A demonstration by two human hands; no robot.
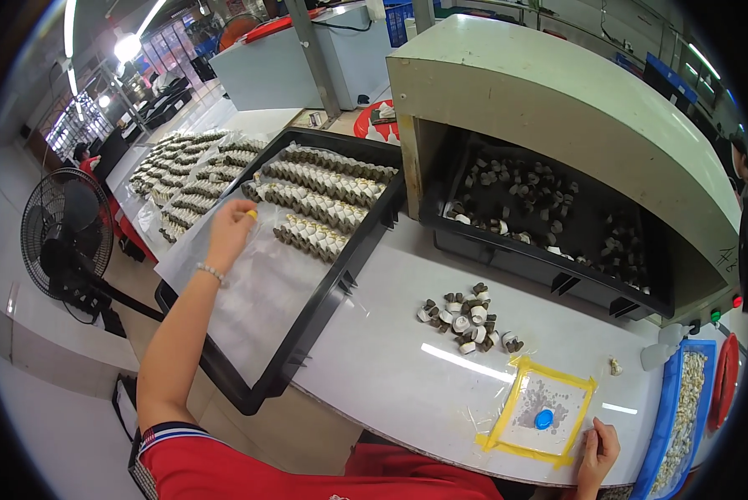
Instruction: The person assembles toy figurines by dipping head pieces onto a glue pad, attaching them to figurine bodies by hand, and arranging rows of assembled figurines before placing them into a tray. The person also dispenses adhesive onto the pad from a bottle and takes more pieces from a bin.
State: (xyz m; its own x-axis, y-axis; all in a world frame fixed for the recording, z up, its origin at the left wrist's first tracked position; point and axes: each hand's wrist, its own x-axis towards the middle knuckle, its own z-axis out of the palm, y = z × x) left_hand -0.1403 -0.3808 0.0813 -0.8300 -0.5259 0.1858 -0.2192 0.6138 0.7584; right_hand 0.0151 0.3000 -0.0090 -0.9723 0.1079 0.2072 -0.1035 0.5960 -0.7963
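Observation:
My left hand (230, 232) reaches over the large black tray (284, 354), fingers pressed together at the end of a row of small white-and-dark parts (305, 200). Something yellow shows at a fingertip; whatever the fingers pinch is hidden. Translucent sheeting (253, 308) lines the tray beneath several neat rows. At the table's front edge my right hand (599, 450) is loosely curled, with nothing visible in it. Beside it is a yellow-taped square (517, 417) bearing damp spots and a blue round cap (544, 418). A loose pile of white-and-dark parts (471, 318) lies farther back.
A pale arched housing (549, 75) covers another black tray (549, 275) with scattered parts. To the right are a blue bin (667, 433) of small pale pieces and a white bottle (657, 357). A black fan (67, 225) stands left; more rows of parts (182, 171) lie beyond.

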